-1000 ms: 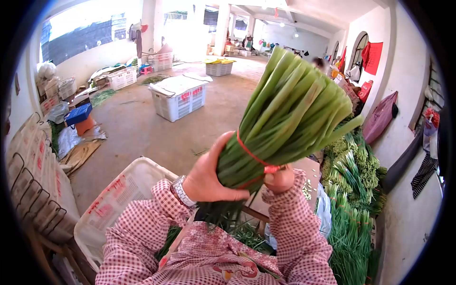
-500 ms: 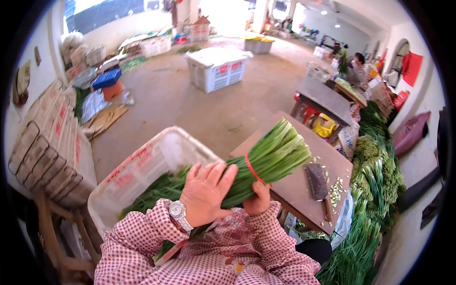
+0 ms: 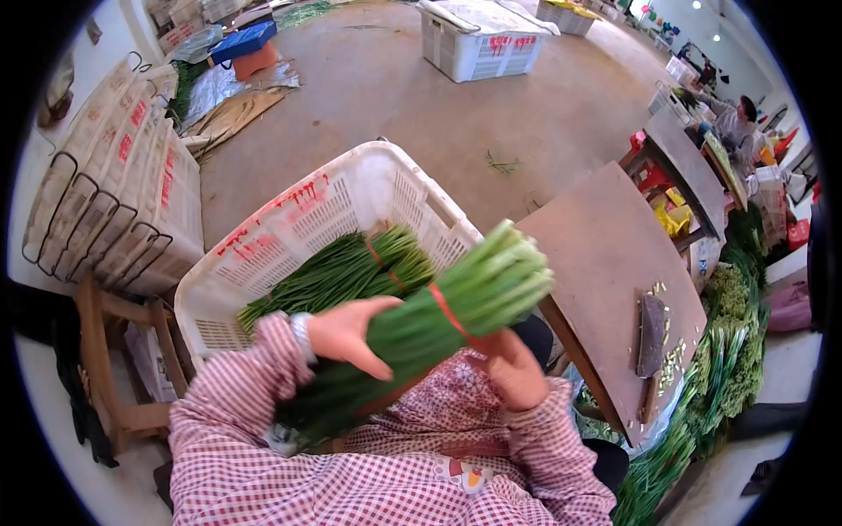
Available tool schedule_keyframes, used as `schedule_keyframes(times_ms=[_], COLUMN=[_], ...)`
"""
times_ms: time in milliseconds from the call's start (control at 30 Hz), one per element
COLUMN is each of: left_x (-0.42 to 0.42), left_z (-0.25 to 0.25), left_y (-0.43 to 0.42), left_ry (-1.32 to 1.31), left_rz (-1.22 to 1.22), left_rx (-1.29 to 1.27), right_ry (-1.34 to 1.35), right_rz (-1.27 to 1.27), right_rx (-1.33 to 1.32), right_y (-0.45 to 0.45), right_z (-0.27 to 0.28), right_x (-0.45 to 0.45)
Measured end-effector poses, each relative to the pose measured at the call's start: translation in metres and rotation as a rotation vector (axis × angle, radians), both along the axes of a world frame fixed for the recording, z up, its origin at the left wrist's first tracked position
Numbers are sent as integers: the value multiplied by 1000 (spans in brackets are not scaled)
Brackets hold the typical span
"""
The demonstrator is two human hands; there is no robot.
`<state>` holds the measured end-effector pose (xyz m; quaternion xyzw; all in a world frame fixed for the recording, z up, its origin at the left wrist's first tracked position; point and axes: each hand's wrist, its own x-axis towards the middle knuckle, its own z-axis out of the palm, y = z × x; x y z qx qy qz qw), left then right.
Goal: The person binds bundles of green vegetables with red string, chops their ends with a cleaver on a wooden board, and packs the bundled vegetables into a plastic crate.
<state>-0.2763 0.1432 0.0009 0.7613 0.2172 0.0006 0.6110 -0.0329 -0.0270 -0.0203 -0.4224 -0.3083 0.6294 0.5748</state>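
A thick bundle of chives [image 3: 417,337] with a red band round it slants across my lap, pale cut ends up to the right. My left hand [image 3: 351,333], a watch on its wrist, is wrapped about the leafy part, thumb across the near side. Near the band, my right hand [image 3: 513,373] grips the bundle from below; some of its fingers are hidden behind the stalks. Just beyond lies the white plastic crate [image 3: 351,184], holding more banded chives [image 3: 342,272].
A wooden table [image 3: 605,237] at right bears a cleaver [image 3: 651,337] and chopped stalk bits. Piles of greens [image 3: 728,368] lie beyond it. Stacked crates [image 3: 132,167] and a wooden stool [image 3: 123,368] stand left. A covered crate [image 3: 482,44] is ahead; a person [image 3: 737,123] sits far right.
My view has tipped down and left. The bundle has been drawn nearer my body, away from the crate, uncovering the banded chives inside. Both hands still hold it.
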Motion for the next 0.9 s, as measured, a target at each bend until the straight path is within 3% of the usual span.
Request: schedule_keyframes(times_ms=[33,133,233,300,333,400,467,600,767,900], left_x=[-20,-63,-89,-86,-82,-71,-57,-33,-28,-29], left_z=[-10,-7,-41,-73,-91,-134,-184,-264,-326,-323], left_y=[24,79,123,139,146,155,161,164,169,182], left_ry=[56,205,400,498,584,647,721,710,715,802], left_rz=[-4,110,240,320,404,486,538,719,696,721], left_rx=[-11,65,243,335,434,605,846,1026,1022,1000], right_ry=[-149,-226,-691,-1382,-1378,-1801,-1882,-2007,-2076,-2092], right_rz=[-53,-458,-534,-508,-507,-492,-413,-328,-250,-230], right_rx=[-35,-194,-110,-120,-130,-74,-145,-228,-275,-303], right_y=[0,23,37,45,48,54,63,64,68,68], right_z=[-13,4,-35,-49,-58,-79,-69,-71,-68,-69], right_x=[21,64,117,132,138,142,131,127,125,124])
